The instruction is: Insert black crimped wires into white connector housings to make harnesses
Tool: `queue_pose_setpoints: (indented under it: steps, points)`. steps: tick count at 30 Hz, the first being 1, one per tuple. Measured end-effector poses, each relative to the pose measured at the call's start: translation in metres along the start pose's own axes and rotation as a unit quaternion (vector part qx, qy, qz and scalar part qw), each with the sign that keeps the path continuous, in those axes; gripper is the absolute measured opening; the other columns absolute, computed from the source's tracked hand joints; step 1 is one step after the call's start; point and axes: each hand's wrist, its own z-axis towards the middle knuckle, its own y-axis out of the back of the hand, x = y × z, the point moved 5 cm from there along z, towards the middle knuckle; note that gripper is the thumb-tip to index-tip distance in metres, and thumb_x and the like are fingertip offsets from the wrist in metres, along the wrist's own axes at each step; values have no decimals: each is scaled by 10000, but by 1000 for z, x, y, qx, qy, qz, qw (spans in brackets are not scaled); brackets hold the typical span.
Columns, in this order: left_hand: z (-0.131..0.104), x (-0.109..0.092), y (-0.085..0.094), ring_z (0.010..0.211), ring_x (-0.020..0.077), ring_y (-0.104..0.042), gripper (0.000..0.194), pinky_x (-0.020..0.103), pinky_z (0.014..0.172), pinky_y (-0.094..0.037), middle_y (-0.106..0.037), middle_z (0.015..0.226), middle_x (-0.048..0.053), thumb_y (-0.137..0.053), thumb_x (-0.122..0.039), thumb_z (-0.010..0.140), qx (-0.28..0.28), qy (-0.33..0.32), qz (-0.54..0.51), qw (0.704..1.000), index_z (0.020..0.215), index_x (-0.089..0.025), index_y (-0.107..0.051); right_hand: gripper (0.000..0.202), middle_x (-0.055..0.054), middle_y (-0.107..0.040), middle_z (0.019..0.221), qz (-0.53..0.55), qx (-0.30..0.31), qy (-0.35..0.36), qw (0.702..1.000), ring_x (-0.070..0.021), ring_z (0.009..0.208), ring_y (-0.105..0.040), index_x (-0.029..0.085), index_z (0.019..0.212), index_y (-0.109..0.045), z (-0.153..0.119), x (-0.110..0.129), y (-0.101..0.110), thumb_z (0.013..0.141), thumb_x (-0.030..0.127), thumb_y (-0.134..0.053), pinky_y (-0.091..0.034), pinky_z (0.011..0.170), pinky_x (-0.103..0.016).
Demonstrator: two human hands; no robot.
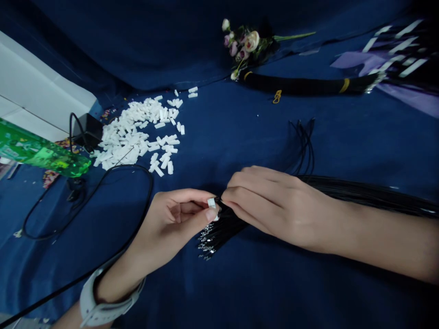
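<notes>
Between the thumb and forefinger of my left hand (178, 217) is a small white connector housing (211, 202). My right hand (264, 201) is closed in a pinch on a black wire (219, 199), whose end meets the housing's right side; whether it sits inside, I cannot tell. Just below both hands lies a bundle of black wires (233, 225) with shiny metal terminals (206, 244) at its left end. More of the black wires (363, 194) run off to the right behind my right forearm. Several loose wire ends (303, 141) curl up above my right wrist.
A pile of white connector housings (133, 132) spreads at upper left, near a green bottle (41, 148) and a black adapter (87, 130). A black cable (151, 183) loops leftward. Behind lie a banded black wire bundle (295, 85), yellow rubber band (277, 96) and artificial flowers (252, 42).
</notes>
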Motion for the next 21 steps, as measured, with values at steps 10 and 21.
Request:
queue_pose_setpoints:
  steps: [10,21]
  points:
    - [10,3,14,787,109,-692,138,133,713,-535,-750,824,-1,-748,-239,747,-38,-49,-18,998,882,-217,-725,326,-51,-523,725,34,-4,-25,999,-124,646,-420,119,689,-606,9,10,16,921,91,-380,-361,598,-295]
    - [10,6,12,802,115,-679,122,150,704,-529,-729,821,3,-728,-253,767,-20,-21,-18,999,880,-213,-704,280,-44,-470,812,-8,199,15,980,-143,691,-374,124,790,-552,-5,20,-15,540,17,-621,-390,660,-307]
